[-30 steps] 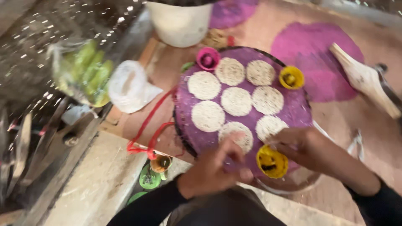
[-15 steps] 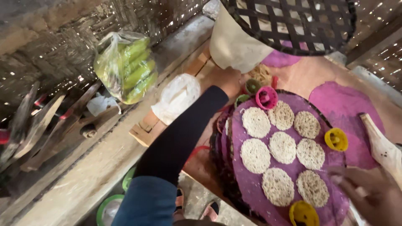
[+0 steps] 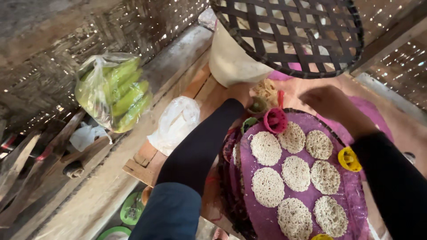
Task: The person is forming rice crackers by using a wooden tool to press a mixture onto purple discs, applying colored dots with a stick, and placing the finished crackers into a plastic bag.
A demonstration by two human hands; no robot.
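Note:
A round woven tray [image 3: 231,209] lined with purple cloth [image 3: 267,218] holds several round noodle cakes [image 3: 267,186]. A pink mould cup [image 3: 275,120] and a yellow one [image 3: 349,158] stand on its rim. My left hand [image 3: 242,93], on a black-sleeved arm, reaches past the tray to the foot of a white bucket [image 3: 231,62], beside a small green cup [image 3: 258,106]; its fingers are hidden. My right hand [image 3: 331,103] hovers loosely curled over the tray's far edge. A dark lattice tray [image 3: 284,35] hangs overhead.
A clear bag of green fruit [image 3: 113,91] leans on the woven wall at left. A white plastic bag [image 3: 175,124] lies on a wooden board [image 3: 149,162]. Green plates [image 3: 131,209] sit low at left. More purple cloth [image 3: 378,120] lies beyond the tray.
The view swung left and up. My left hand left the tray's near edge and reached to the bucket. My right hand moved to the tray's far side. The lattice tray came into view.

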